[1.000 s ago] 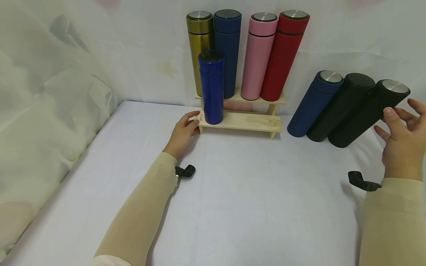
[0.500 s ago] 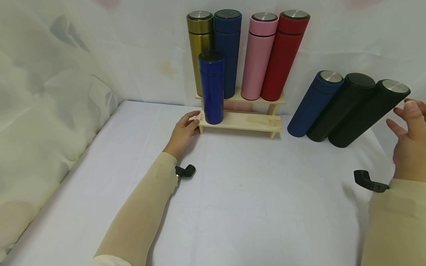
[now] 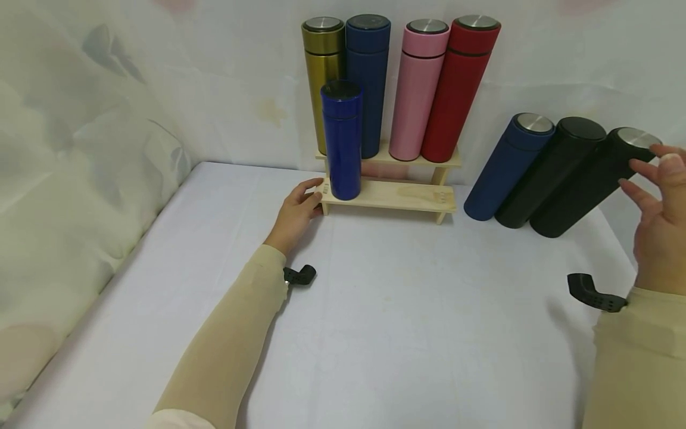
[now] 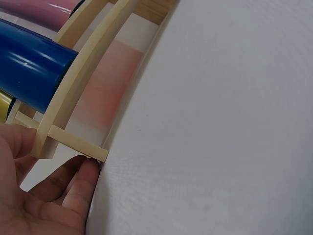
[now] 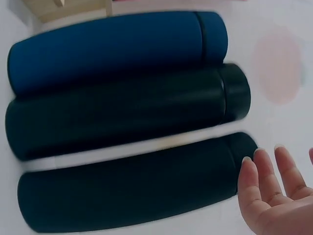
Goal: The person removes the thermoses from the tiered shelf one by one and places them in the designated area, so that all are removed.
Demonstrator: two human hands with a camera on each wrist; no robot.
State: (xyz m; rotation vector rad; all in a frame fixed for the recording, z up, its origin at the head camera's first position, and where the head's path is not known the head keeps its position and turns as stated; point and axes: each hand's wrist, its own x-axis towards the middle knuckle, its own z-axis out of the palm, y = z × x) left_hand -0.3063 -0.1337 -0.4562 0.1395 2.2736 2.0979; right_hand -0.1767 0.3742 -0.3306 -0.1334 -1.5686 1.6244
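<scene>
My left hand grips the left end of a two-tier wooden stand; the left wrist view has the thumb by the board's end and the fingers at the leg. A glossy blue thermos stands upright on the lower tier, near that hand. At the far right, my right hand is beside the silver-topped cap of the rightmost black thermos. Its fingers are spread and slightly bent, overlapping the cap's edge in the right wrist view, and hold nothing.
On the upper tier stand gold, dark blue, pink and red thermoses. Another black thermos and a blue one stand right of the stand on the white tabletop. A patterned curtain borders the left side.
My right hand first drew away to the right from the rightmost black thermos, then came back up to its cap. The left hand and the stand keep their place.
</scene>
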